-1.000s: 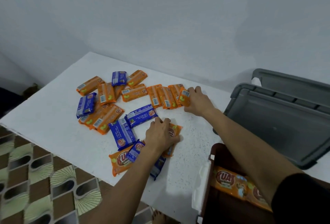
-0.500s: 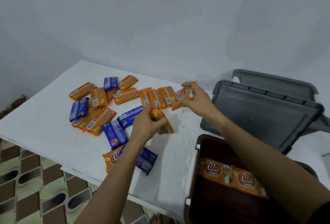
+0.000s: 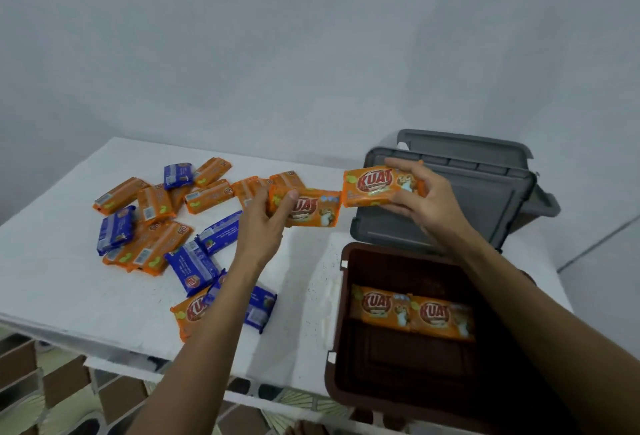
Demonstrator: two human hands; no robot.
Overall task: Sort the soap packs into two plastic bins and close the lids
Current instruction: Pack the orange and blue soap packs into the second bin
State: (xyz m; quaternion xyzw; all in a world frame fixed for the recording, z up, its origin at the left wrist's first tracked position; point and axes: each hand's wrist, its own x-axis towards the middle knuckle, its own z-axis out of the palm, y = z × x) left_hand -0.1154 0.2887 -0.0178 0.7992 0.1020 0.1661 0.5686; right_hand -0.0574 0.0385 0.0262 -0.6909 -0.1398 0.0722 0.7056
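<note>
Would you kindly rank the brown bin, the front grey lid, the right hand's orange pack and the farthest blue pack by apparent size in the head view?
1. the brown bin, though nearness to the camera flatters it
2. the front grey lid
3. the orange pack in the right hand
4. the farthest blue pack, shrunk somewhat by distance

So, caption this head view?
Left hand holds one orange soap pack, right hand another, near the brown bin.

The left hand and right hand are bare, with slender fingers. Both forearms are uncovered from wrist to frame edge. The left thumbnail is short and trimmed.
</note>
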